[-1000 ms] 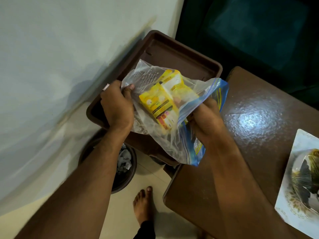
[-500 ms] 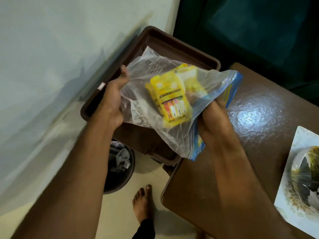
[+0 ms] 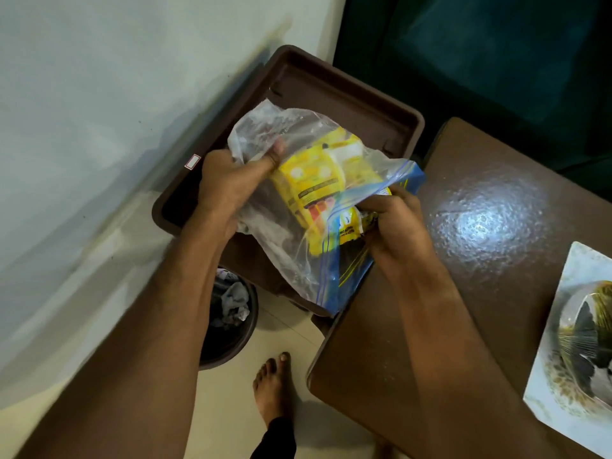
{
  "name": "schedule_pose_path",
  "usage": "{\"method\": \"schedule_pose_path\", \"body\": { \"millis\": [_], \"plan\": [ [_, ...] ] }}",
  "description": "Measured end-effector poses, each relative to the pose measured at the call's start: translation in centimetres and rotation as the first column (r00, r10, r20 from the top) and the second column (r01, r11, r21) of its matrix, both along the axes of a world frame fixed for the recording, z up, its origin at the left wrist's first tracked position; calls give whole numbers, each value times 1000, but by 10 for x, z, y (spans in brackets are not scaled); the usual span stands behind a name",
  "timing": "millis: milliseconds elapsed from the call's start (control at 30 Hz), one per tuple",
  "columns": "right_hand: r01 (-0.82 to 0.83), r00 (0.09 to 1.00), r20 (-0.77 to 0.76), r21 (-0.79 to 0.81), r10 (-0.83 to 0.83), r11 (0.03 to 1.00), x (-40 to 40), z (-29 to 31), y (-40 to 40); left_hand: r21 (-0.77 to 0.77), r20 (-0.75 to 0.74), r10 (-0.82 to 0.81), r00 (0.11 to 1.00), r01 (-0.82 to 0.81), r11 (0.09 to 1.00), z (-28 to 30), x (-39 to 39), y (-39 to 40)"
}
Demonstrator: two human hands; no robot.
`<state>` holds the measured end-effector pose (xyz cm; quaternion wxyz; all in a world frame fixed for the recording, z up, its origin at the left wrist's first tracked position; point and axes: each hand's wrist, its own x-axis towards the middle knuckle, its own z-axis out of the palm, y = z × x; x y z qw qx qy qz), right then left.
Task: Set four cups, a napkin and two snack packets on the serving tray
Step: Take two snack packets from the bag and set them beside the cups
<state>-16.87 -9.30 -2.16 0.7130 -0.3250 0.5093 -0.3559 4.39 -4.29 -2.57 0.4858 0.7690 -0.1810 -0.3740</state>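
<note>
Left hand [image 3: 228,183] fingers curled round the clear zip bag [image 3: 291,260], right hand [image 3: 394,226] fingers pinching a yellow snack packet [image 3: 347,228] at its mouth, more packets [image 3: 314,183] inside, all held over the brown serving tray [image 3: 347,94] beside the surface [image 3: 480,226].

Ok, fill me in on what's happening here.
A person stands over a brown serving tray holding a clear zip bag above it. The left hand grips the bag's closed end, while the right hand pinches a small yellow packet at the bag's blue-striped mouth. Larger yellow snack packets sit inside the bag. No cups, napkin or loose packets show on the visible part of the tray. A brown table sits to the right.
</note>
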Motion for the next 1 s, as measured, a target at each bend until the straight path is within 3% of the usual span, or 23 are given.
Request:
{"method": "schedule_pose_path", "body": {
  "millis": [200,267,467,567,700,833,900,1000],
  "plan": [
    [-108,994,-5,38,108,993,7,4,6,-103,137,143,980,-130,986,4,-5,-4],
    [-109,994,-14,46,110,993,6,4,5,-75,222,197,955,-184,980,7,1,-5],
    [-3,1000,-16,48,4,999,0,9,3,-116,609,300,734,-291,950,23,21,3],
    [159,987,-33,48,-158,986,6,14,3,-118,624,294,724,-285,951,33,11,6],
    [366,930,-49,66,-363,928,21,19,-3,54,686,135,715,-235,971,31,2,8],
    [305,952,-23,144,-305,942,40,20,-10,75,661,97,744,-194,978,28,-1,16],
    [164,973,-188,157,-134,974,43,17,-9,64,621,103,777,-182,981,29,-5,19],
    [-11,822,-568,37,30,999,37,18,-3,39,582,86,809,-134,990,31,-6,19]
  ]
}}
